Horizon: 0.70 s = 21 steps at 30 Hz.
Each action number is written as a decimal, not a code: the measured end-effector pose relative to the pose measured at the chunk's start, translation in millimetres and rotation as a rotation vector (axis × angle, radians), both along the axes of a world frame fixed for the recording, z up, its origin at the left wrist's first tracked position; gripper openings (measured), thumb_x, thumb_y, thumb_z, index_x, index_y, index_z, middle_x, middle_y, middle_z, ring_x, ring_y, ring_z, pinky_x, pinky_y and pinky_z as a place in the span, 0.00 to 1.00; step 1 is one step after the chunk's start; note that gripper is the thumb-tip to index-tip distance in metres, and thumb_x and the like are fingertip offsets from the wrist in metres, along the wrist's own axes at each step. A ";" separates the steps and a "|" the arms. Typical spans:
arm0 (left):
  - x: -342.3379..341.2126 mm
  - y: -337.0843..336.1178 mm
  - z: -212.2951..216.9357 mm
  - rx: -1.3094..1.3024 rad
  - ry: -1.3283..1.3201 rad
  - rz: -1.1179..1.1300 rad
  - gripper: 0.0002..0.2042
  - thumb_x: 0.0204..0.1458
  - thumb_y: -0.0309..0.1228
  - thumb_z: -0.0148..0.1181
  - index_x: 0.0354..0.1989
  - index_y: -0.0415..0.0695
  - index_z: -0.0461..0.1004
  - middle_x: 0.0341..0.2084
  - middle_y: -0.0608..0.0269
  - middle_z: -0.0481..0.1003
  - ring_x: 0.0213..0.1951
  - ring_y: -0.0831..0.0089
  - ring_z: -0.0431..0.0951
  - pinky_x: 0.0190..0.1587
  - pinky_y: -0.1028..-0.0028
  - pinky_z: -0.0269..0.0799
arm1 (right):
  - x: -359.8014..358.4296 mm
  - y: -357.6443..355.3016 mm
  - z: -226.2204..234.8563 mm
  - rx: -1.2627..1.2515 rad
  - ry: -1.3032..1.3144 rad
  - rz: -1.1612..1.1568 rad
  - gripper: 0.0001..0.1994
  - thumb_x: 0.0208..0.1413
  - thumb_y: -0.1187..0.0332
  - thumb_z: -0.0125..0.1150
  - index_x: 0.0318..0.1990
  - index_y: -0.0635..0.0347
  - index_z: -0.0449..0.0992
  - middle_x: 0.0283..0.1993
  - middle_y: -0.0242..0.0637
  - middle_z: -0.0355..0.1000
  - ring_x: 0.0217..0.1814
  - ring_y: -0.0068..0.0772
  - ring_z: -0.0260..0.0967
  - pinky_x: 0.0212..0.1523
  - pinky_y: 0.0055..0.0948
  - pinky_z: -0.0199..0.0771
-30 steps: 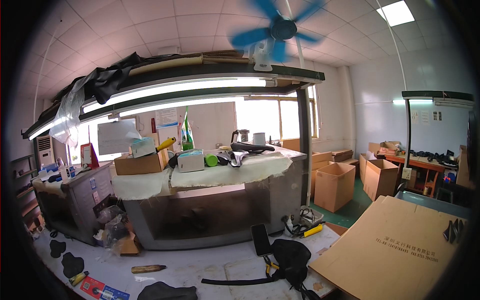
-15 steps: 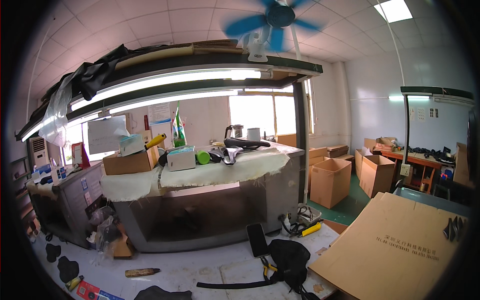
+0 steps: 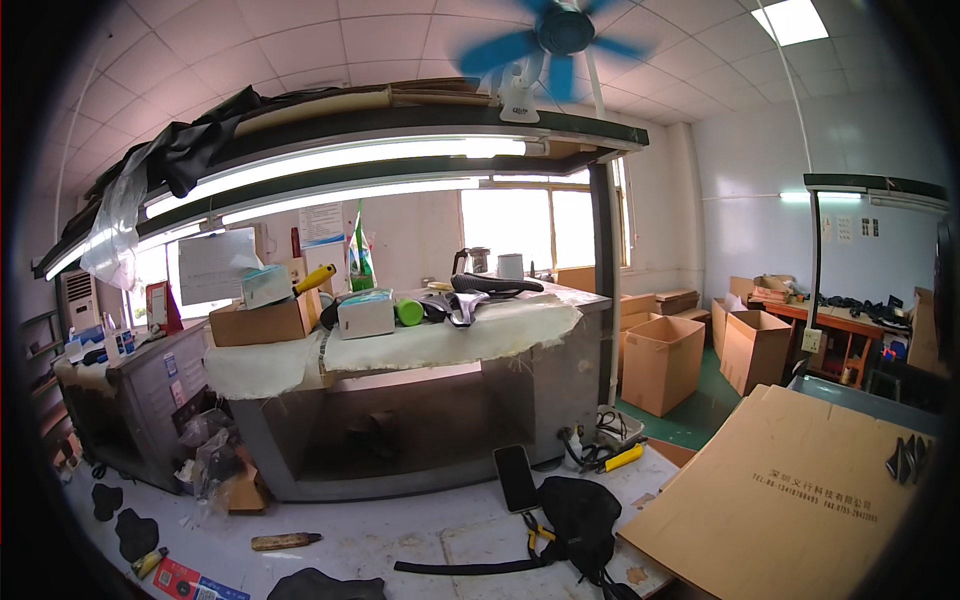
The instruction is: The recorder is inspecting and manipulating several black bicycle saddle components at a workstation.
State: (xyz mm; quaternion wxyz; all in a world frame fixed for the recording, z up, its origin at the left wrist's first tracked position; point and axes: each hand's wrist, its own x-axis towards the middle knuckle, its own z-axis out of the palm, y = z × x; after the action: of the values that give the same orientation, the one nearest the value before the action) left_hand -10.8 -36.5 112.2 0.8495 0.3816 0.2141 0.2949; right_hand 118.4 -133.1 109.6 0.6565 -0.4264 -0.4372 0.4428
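Neither of my hands shows in the head view. On the white worktable [image 3: 430,535] a black phone [image 3: 515,479] leans or lies near the grey metal box. Beside it rests a black fabric bundle [image 3: 578,525] with a long strap, and yellow-and-black handled pliers [image 3: 540,534] lie against it. A wooden-handled tool [image 3: 286,541] is left of these. Black flat cutouts [image 3: 137,535] lie at the left, and a larger black piece [image 3: 325,586] is cut off by the lower edge. A yellow-handled tool [image 3: 624,458] lies near some cables.
A grey metal box-shaped station [image 3: 545,410] stands behind, with a bicycle saddle [image 3: 495,285], small boxes and a green roll [image 3: 408,313] on its cloth-covered top. Flat cardboard [image 3: 740,500] bearing small black pieces covers the right. Open cartons [image 3: 661,365] stand on the green floor beyond.
The whole view has shifted very slightly. No object has visibly moved on the table, and no hand has come into view.
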 end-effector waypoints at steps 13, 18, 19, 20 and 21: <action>2.3 5.9 3.7 0.058 0.044 0.093 0.10 0.49 0.24 0.61 0.39 0.36 0.73 0.31 0.63 0.76 0.31 0.72 0.76 0.38 0.75 0.73 | 5.1 -5.6 -28.6 -0.216 0.199 0.308 0.13 0.59 0.62 0.59 0.31 0.64 0.78 0.26 0.22 0.70 0.27 0.14 0.63 0.26 0.20 0.65; -0.8 13.4 5.2 0.046 0.056 0.126 0.09 0.50 0.23 0.61 0.40 0.38 0.74 0.31 0.64 0.76 0.32 0.72 0.77 0.38 0.75 0.73 | 3.5 -11.6 -29.2 -0.235 0.144 0.337 0.13 0.59 0.62 0.59 0.33 0.64 0.79 0.29 0.24 0.72 0.29 0.14 0.65 0.29 0.20 0.67; -2.0 12.4 13.6 0.050 0.044 0.144 0.09 0.50 0.22 0.60 0.40 0.38 0.74 0.32 0.64 0.77 0.32 0.73 0.77 0.38 0.76 0.73 | 6.6 -13.8 -18.9 -0.238 0.086 0.422 0.13 0.59 0.61 0.59 0.33 0.64 0.79 0.30 0.24 0.73 0.30 0.14 0.66 0.29 0.19 0.67; -2.9 12.1 18.9 0.054 0.031 0.163 0.08 0.50 0.22 0.59 0.39 0.39 0.75 0.32 0.65 0.77 0.32 0.73 0.77 0.38 0.76 0.73 | 7.8 -15.1 -12.9 -0.241 0.028 0.507 0.13 0.59 0.61 0.59 0.34 0.64 0.79 0.30 0.24 0.73 0.30 0.14 0.66 0.29 0.19 0.67; -4.1 12.7 21.2 0.055 0.030 0.164 0.08 0.50 0.22 0.59 0.39 0.39 0.75 0.32 0.65 0.77 0.32 0.73 0.77 0.38 0.76 0.73 | 6.7 -16.1 -11.2 -0.240 0.026 0.508 0.13 0.59 0.61 0.59 0.34 0.64 0.79 0.30 0.24 0.73 0.30 0.14 0.66 0.29 0.19 0.67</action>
State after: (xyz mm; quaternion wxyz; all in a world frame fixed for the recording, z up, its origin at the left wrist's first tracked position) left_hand -14.9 -23.8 133.4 0.8084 0.3905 0.2491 0.3634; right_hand 125.1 -149.2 98.4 0.4751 -0.3720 -0.4660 0.6471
